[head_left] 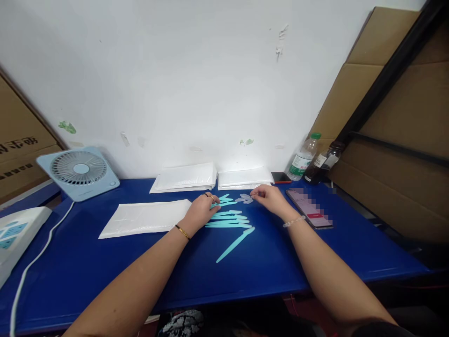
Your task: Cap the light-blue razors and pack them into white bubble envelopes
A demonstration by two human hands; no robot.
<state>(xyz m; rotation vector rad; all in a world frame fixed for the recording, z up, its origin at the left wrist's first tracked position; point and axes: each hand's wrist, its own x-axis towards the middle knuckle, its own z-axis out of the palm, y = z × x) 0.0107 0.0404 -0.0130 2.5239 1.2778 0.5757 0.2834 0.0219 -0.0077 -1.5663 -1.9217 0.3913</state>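
Several teal plastic sticks, shaped like small knives, lie on the blue table; one teal stick (pixel 234 245) lies apart, slanted, nearer the front edge. My left hand (pixel 203 209) rests over the left ends of the upper sticks, its fingers closed on or against them; they partly hide what is under them. Right of those sticks is a small group of translucent pale pieces (pixel 244 198). My right hand (pixel 269 199) touches the right side of this group, with thumb and forefinger pinched at a pale piece.
A white padded envelope (pixel 143 217) lies left of my left hand. Two envelope stacks (pixel 185 177) (pixel 245 177) sit by the wall. Bottles (pixel 303 159) and a phone (pixel 310 209) are on the right; a blue fan (pixel 80 172) and white cable (pixel 45 248) on the left.
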